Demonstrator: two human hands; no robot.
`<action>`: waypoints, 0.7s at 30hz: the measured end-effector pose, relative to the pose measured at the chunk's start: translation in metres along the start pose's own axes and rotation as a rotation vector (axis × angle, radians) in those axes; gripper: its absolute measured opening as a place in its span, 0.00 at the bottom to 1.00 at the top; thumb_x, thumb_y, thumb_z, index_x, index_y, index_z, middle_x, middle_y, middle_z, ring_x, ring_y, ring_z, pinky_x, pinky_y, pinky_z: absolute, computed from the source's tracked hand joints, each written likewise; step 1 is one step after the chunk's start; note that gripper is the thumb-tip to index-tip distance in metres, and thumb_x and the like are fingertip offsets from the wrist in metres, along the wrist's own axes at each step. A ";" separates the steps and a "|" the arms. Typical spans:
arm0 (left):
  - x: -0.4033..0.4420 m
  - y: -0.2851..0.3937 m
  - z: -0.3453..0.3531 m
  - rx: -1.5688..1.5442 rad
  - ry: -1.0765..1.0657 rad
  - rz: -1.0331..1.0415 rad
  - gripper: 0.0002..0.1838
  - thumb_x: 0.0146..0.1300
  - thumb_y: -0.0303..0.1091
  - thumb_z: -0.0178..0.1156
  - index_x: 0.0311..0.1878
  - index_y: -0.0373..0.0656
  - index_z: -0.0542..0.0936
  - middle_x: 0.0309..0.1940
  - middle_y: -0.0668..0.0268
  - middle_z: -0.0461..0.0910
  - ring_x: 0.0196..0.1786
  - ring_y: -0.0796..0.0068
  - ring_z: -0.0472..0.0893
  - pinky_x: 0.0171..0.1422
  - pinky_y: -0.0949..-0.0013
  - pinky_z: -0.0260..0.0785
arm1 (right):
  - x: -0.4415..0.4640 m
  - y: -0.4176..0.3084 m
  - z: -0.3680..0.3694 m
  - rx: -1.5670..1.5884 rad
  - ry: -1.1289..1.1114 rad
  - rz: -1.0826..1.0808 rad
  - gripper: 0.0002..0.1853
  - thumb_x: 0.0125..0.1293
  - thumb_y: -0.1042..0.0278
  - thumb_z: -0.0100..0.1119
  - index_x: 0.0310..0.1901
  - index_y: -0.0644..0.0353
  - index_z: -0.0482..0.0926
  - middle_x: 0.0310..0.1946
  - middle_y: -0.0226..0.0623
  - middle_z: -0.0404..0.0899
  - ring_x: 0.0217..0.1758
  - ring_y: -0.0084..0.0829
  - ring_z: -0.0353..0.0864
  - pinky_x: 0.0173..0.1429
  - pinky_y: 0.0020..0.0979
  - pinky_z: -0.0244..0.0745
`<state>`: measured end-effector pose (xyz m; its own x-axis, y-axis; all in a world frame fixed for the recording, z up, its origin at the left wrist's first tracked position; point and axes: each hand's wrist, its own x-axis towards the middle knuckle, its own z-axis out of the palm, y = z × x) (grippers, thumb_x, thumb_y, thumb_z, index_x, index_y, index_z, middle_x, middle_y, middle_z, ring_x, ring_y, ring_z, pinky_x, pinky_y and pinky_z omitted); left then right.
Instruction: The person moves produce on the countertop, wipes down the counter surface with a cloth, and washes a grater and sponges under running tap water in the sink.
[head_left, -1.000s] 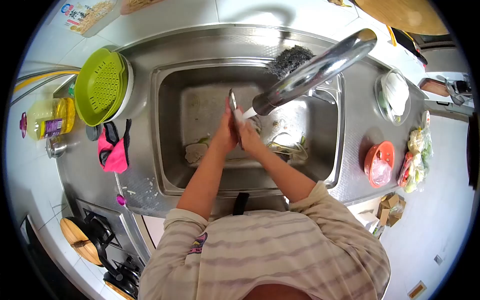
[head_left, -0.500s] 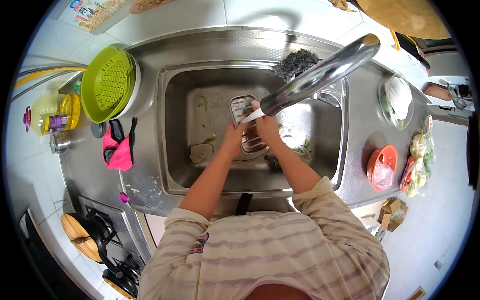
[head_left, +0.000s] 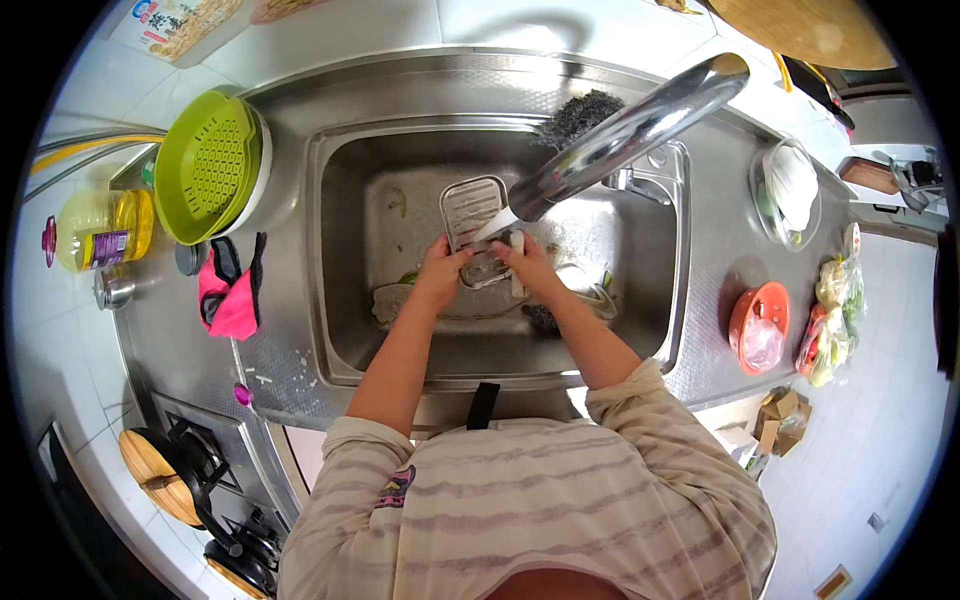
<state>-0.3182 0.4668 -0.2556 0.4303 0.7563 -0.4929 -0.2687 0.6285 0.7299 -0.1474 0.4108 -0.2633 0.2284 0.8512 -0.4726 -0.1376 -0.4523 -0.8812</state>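
A rectangular metal tray with raised ridges (head_left: 473,202) is held tilted over the sink, under water running from the faucet (head_left: 640,135). My left hand (head_left: 440,271) is closed on its lower left edge, thumb on the inside. My right hand (head_left: 530,268) is closed at its lower right side around a small white piece (head_left: 517,264), perhaps a sponge or cloth, which lies against the tray's edge. Below the hands, the steel sink (head_left: 365,340) holds a pale flat scrap (head_left: 389,302), bits of green peel and a dark scrubber (head_left: 541,318).
Green colanders (head_left: 205,165), an oil bottle (head_left: 105,228) and a pink cloth item (head_left: 232,300) stand on the left counter. Dark steel wool (head_left: 580,118) sits behind the sink. At right are a glass bowl (head_left: 770,205), an orange basket (head_left: 740,330) and bagged vegetables (head_left: 832,320).
The tray has shifted left and tilted. My right hand has drawn back from its middle to the lower right edge, and the white piece now shows. Water still runs onto it.
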 end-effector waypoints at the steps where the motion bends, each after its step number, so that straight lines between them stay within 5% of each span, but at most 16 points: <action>1: -0.002 0.001 0.002 0.001 -0.001 -0.002 0.18 0.62 0.23 0.55 0.56 0.39 0.70 0.51 0.64 0.75 0.52 0.71 0.74 0.57 0.65 0.66 | -0.003 -0.003 0.005 0.008 -0.110 0.050 0.21 0.60 0.60 0.63 0.50 0.62 0.71 0.41 0.34 0.78 0.42 0.27 0.75 0.46 0.29 0.71; 3: -0.003 0.003 0.006 -0.056 0.103 -0.074 0.20 0.62 0.23 0.55 0.58 0.41 0.68 0.51 0.65 0.75 0.53 0.71 0.74 0.57 0.64 0.67 | -0.004 -0.003 0.015 0.136 -0.099 0.060 0.18 0.60 0.60 0.62 0.46 0.64 0.74 0.36 0.38 0.80 0.37 0.30 0.78 0.42 0.33 0.73; 6: -0.017 -0.015 0.028 -0.202 0.180 -0.068 0.21 0.63 0.24 0.55 0.59 0.41 0.66 0.52 0.64 0.74 0.52 0.70 0.75 0.56 0.65 0.70 | 0.006 0.000 0.021 -0.187 0.145 -0.020 0.15 0.61 0.61 0.61 0.42 0.65 0.76 0.31 0.42 0.80 0.33 0.33 0.79 0.39 0.36 0.73; 9: -0.023 -0.026 0.026 -0.287 0.032 -0.117 0.20 0.63 0.25 0.55 0.58 0.42 0.65 0.50 0.63 0.73 0.49 0.68 0.77 0.50 0.66 0.74 | 0.004 -0.021 0.022 -0.207 0.335 -0.072 0.14 0.62 0.61 0.60 0.39 0.65 0.76 0.27 0.45 0.79 0.31 0.34 0.78 0.37 0.36 0.72; 13: -0.013 -0.007 0.013 -0.051 0.195 -0.212 0.17 0.64 0.25 0.53 0.55 0.40 0.66 0.49 0.60 0.74 0.46 0.67 0.79 0.46 0.66 0.77 | 0.005 -0.019 0.009 -0.150 0.090 -0.149 0.11 0.61 0.64 0.60 0.38 0.64 0.75 0.25 0.38 0.77 0.31 0.30 0.77 0.35 0.33 0.71; 15: -0.009 0.007 0.000 0.213 0.022 -0.184 0.14 0.65 0.25 0.52 0.53 0.38 0.68 0.46 0.60 0.74 0.45 0.67 0.79 0.45 0.65 0.78 | 0.005 -0.013 -0.003 -0.059 -0.059 -0.108 0.11 0.61 0.66 0.60 0.38 0.64 0.75 0.25 0.36 0.77 0.31 0.28 0.76 0.34 0.31 0.71; 18: -0.012 0.022 -0.005 0.401 -0.109 -0.324 0.15 0.64 0.25 0.52 0.54 0.37 0.69 0.46 0.61 0.75 0.45 0.67 0.79 0.49 0.64 0.76 | 0.001 -0.020 -0.012 -0.252 -0.201 0.015 0.12 0.62 0.73 0.59 0.48 0.61 0.73 0.37 0.29 0.78 0.37 0.21 0.75 0.40 0.27 0.74; 21: -0.009 0.025 -0.022 0.224 -0.320 -0.401 0.17 0.64 0.26 0.53 0.57 0.38 0.69 0.48 0.62 0.74 0.48 0.67 0.78 0.52 0.63 0.73 | -0.002 -0.026 -0.014 -0.015 -0.248 0.046 0.14 0.62 0.73 0.59 0.49 0.61 0.73 0.37 0.29 0.77 0.38 0.21 0.75 0.39 0.27 0.76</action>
<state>-0.3480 0.4798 -0.2436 0.7105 0.3513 -0.6098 0.1446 0.7751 0.6151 -0.1313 0.4174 -0.2403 -0.0216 0.8679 -0.4962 -0.1275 -0.4947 -0.8597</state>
